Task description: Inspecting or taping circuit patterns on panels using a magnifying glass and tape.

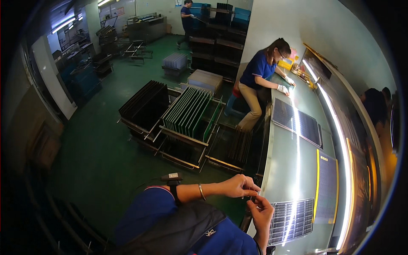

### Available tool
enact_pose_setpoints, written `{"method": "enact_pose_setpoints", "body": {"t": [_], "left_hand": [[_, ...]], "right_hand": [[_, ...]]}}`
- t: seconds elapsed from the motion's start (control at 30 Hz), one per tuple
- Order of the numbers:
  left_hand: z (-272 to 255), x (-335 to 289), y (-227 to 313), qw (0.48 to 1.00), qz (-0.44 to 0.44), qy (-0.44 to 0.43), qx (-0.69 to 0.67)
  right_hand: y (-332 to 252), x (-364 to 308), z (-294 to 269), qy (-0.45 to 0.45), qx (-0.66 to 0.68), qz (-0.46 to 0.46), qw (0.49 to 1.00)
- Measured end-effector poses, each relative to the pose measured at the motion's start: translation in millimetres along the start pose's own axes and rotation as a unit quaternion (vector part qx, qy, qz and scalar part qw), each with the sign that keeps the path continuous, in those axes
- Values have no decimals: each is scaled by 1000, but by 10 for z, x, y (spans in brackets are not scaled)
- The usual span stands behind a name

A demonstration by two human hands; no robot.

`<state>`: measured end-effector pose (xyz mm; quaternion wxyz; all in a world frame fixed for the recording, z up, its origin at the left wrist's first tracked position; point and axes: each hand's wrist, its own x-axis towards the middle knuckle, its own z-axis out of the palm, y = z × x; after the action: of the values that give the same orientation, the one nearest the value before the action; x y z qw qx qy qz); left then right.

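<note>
My left hand [241, 186] and my right hand [262, 211] are close together at the near edge of the bench. Both have thumb and fingers pinched; something small and thin may be between them, but it is too small to make out. A bracelet circles my left wrist. Just right of my right hand, a dark panel with a pale grid pattern [291, 221] lies flat on the light bench top [278, 170]. Beyond it is a dark sheet with yellow side strips [326, 187].
Farther along the bench lies another dark panel [297, 121], near a seated co-worker [259, 72] in white gloves. Racks of upright green-edged panels [187, 112] and dark panels [146, 104] stand left on the green floor [93, 140]. A bright tube light [331, 114] runs along the bench's back.
</note>
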<state>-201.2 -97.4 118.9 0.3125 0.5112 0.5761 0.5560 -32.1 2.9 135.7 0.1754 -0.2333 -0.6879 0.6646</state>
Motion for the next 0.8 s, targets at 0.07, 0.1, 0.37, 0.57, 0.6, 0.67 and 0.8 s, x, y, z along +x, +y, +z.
{"method": "enact_pose_setpoints", "body": {"t": [0.07, 0.1, 0.37, 0.57, 0.6, 0.67, 0.8], "left_hand": [[35, 55, 42, 999, -1, -19, -36], [23, 83, 69, 999, -1, -32, -36], [155, 342, 83, 999, -24, -21, -45], [289, 506, 50, 994, -16, -110, -15], [314, 509, 33, 993, -18, -118, -18], [373, 532, 26, 988, -3, -154, 2], [488, 574, 84, 976, -6, -218, 24]], "right_hand": [[-18, -10, -30, 7, 7, -2, 1000], [-24, -16, -51, 11, 12, -1, 1000], [86, -19, -242, 50, 39, 8, 998], [100, -185, -337, 87, 25, 25, 996], [119, -218, -344, 93, 22, 27, 995], [175, -286, -373, 105, 20, 32, 994], [295, -456, -381, 142, -6, 36, 989]]}}
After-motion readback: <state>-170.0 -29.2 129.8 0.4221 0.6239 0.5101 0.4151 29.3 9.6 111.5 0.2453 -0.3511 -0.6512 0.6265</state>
